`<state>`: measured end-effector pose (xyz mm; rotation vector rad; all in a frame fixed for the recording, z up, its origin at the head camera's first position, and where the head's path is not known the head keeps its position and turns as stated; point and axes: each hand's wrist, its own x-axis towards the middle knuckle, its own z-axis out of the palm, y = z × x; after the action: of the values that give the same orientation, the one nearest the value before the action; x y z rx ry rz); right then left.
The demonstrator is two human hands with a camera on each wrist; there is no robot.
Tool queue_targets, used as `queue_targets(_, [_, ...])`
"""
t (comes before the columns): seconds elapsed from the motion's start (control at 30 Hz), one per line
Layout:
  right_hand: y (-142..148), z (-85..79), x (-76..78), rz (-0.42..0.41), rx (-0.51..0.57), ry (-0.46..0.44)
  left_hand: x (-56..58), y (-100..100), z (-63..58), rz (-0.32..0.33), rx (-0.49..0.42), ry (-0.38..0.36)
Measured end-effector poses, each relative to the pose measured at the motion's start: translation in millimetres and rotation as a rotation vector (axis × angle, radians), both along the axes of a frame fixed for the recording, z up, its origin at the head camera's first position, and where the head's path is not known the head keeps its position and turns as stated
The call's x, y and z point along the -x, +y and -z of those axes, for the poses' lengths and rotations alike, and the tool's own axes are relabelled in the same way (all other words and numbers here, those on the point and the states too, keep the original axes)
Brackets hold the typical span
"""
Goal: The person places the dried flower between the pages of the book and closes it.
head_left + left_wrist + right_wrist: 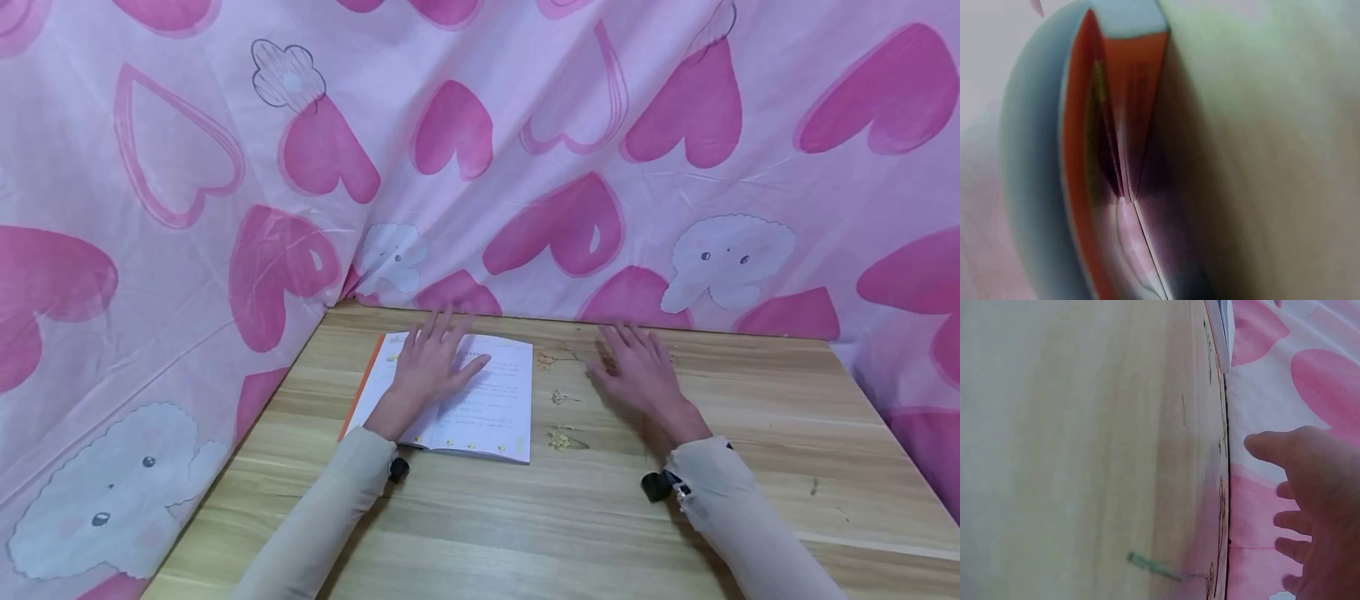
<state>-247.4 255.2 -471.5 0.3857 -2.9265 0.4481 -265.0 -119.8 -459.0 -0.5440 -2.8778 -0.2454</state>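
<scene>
An open book [487, 408] with white printed pages and an orange left edge lies on the wooden table. Over its left page is my left hand [429, 362], fingers spread and straight, holding nothing. The left wrist view shows the book's orange cover [1079, 156] up close and blurred; the hand does not show there. My right hand [641, 371] hovers right of the book, fingers extended and holding nothing. Between it and the book lie small dried flower sprigs, among them a yellowish one [564, 439] and an orange one [553, 360]. Part of another sprig is hidden under the right hand.
Pink cloth [450, 208] with hearts and white animal faces hangs behind and left of the table [480, 525]. Dark bits [815, 486] mark the tabletop at the right. A green stem [1154, 567] lies on the wood in the right wrist view.
</scene>
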Motion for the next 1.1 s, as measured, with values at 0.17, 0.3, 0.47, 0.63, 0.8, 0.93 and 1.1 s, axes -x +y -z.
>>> queue_targets(0.17, [-1, -0.1, 1.8, -0.008, 0.008, -0.016, -4.0, -6, 1.8, 0.005, -0.036, 0.022])
queue_targets(0.3, [-3, 1.4, 4.7, -0.007, 0.008, -0.007, -8.2, -11, 5.0, 0.012, -0.062, -0.001])
queue_targets(0.47, [-7, 2.5, 8.4, -0.012, 0.039, -0.017, -15.3, -17, 8.5, 0.025, -0.052, -0.103])
queue_targets(0.63, [-14, 3.1, 11.0, 0.001, 0.055, -0.056, -19.9, -22, 13.2, 0.037, -0.06, -0.206])
queue_targets(0.8, [-21, 4.3, 13.1, 0.011, 0.06, -0.07, -20.4, -23, 14.7, 0.04, -0.067, -0.21])
queue_targets(0.93, [-23, 6.3, 13.8, 0.014, 0.068, -0.058, -20.9, -22, 13.3, 0.037, -0.079, -0.229])
queue_targets(1.1, [-22, 7.6, 11.4, 0.018, 0.072, -0.044, -22.0, -20, 10.4, 0.039, -0.094, -0.237])
